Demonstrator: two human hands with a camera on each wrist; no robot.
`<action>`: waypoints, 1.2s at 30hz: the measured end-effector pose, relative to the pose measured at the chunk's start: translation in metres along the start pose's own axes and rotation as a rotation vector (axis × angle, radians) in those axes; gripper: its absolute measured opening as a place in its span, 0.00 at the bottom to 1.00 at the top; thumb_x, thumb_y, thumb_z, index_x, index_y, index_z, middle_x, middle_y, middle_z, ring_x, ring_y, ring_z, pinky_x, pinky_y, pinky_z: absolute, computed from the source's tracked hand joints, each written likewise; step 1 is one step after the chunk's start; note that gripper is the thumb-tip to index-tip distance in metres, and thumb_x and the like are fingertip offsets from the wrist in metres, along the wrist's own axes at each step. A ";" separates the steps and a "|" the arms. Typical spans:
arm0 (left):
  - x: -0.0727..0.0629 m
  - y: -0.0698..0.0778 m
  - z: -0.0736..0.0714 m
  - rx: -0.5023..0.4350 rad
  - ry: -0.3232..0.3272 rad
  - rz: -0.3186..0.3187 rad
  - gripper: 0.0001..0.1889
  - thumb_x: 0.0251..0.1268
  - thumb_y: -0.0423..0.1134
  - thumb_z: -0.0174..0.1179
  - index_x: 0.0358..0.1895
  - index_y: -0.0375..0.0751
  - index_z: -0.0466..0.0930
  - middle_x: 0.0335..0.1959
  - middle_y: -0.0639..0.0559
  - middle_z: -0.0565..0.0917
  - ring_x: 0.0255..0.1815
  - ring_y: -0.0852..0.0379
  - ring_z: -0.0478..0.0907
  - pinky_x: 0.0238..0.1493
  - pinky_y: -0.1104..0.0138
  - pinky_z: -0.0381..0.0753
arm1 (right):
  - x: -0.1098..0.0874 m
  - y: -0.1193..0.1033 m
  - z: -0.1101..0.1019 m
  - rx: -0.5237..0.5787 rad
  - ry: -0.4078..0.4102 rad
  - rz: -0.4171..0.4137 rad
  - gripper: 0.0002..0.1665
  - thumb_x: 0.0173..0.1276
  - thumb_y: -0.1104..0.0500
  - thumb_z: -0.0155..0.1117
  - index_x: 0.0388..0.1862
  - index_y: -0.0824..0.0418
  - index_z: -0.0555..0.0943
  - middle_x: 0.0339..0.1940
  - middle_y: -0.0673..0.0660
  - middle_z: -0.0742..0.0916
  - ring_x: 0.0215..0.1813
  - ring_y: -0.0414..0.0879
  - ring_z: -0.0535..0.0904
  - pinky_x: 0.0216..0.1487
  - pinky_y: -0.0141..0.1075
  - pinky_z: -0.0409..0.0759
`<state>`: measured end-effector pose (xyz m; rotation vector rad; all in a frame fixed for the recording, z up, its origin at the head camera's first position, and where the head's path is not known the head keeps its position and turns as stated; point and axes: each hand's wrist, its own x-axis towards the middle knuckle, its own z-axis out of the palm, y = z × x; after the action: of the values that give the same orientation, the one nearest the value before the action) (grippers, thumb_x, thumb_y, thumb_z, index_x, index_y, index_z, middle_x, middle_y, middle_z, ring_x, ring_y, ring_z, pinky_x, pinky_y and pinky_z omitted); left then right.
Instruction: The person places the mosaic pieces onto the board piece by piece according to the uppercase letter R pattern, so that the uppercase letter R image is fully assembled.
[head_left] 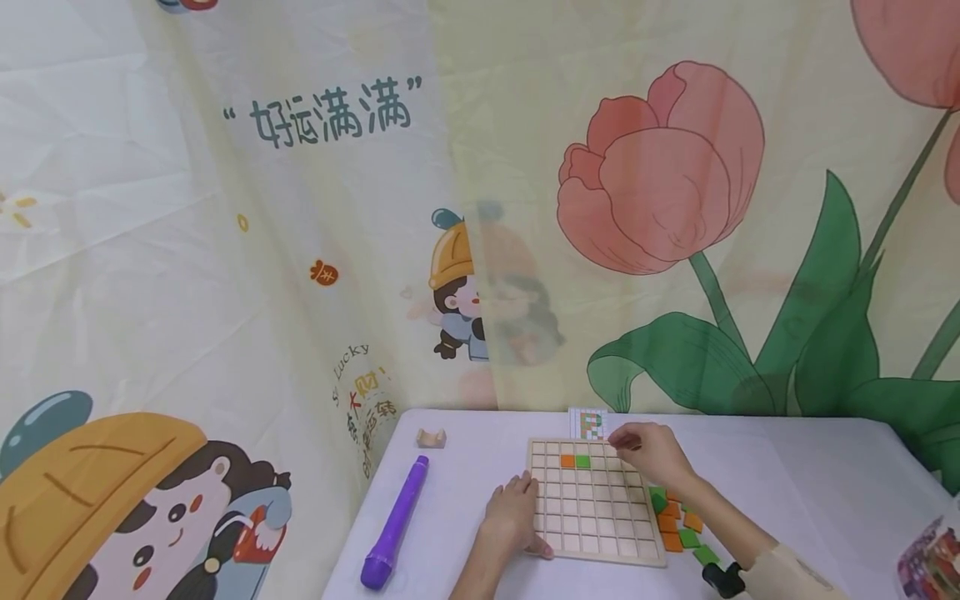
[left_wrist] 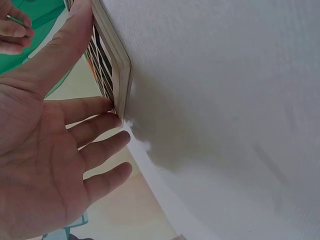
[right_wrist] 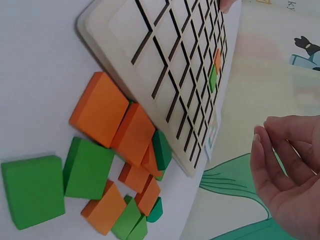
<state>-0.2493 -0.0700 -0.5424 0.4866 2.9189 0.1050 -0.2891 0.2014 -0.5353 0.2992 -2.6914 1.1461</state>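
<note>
A square wooden grid board [head_left: 592,512] lies on the table, with one orange tile [head_left: 567,461] and one green tile [head_left: 582,462] side by side in its upper rows. At the board's left edge rests my left hand [head_left: 512,515], its fingers spread and fairly straight, the thumb by the near corner in the left wrist view. Over the board's far right corner, my right hand [head_left: 651,452] pinches a small green tile [left_wrist: 16,20], seen edge-on in the left wrist view. Fingers hide that tile in the right wrist view.
Loose orange and green tiles [right_wrist: 98,107] lie in a pile along the board's right side. A pattern card [head_left: 588,423] sits behind the board. Left of it are a purple microphone-shaped stick [head_left: 395,525] and a small wooden piece [head_left: 431,437]. A colourful container [head_left: 930,558] stands far right.
</note>
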 end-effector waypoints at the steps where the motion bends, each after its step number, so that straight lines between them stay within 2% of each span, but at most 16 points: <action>1: 0.000 0.000 0.000 -0.001 0.000 -0.001 0.62 0.29 0.60 0.84 0.75 0.35 0.70 0.77 0.39 0.70 0.78 0.42 0.67 0.76 0.47 0.69 | -0.002 0.000 -0.001 -0.001 0.002 0.004 0.08 0.65 0.69 0.74 0.42 0.62 0.89 0.37 0.52 0.91 0.39 0.45 0.87 0.43 0.42 0.89; 11: 0.002 0.001 0.003 0.011 0.007 0.020 0.62 0.30 0.61 0.84 0.76 0.35 0.69 0.78 0.40 0.70 0.78 0.43 0.67 0.76 0.48 0.69 | -0.021 0.014 -0.013 -0.013 0.030 -0.007 0.10 0.64 0.71 0.73 0.43 0.63 0.89 0.38 0.54 0.91 0.39 0.46 0.87 0.40 0.36 0.88; 18: 0.002 0.001 0.003 0.003 -0.011 0.005 0.63 0.29 0.60 0.84 0.75 0.35 0.70 0.78 0.40 0.70 0.78 0.44 0.67 0.77 0.48 0.68 | -0.029 0.030 -0.018 -0.055 -0.034 0.043 0.10 0.64 0.70 0.74 0.44 0.63 0.89 0.37 0.52 0.91 0.40 0.45 0.86 0.41 0.35 0.87; 25: 0.003 -0.001 0.004 0.002 0.001 0.009 0.64 0.28 0.61 0.84 0.76 0.35 0.69 0.78 0.40 0.69 0.79 0.43 0.66 0.77 0.48 0.68 | -0.036 0.043 -0.024 -0.093 -0.064 0.060 0.12 0.61 0.72 0.74 0.42 0.62 0.89 0.36 0.50 0.91 0.39 0.47 0.86 0.43 0.41 0.88; 29: 0.002 -0.002 0.003 -0.005 -0.006 0.007 0.63 0.29 0.61 0.84 0.76 0.35 0.69 0.78 0.40 0.70 0.79 0.43 0.66 0.77 0.48 0.68 | -0.042 0.051 -0.023 -0.121 -0.110 0.117 0.13 0.58 0.73 0.75 0.42 0.62 0.89 0.36 0.50 0.90 0.38 0.45 0.85 0.43 0.42 0.88; 36: 0.001 -0.003 0.003 -0.021 0.000 0.002 0.63 0.30 0.59 0.85 0.75 0.35 0.69 0.78 0.40 0.70 0.79 0.43 0.66 0.77 0.47 0.68 | -0.045 0.060 -0.028 -0.195 -0.159 0.210 0.16 0.52 0.71 0.76 0.42 0.63 0.88 0.37 0.52 0.90 0.41 0.49 0.84 0.48 0.52 0.86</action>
<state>-0.2503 -0.0724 -0.5456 0.4864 2.9146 0.1360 -0.2585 0.2674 -0.5689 0.0800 -3.0062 0.9344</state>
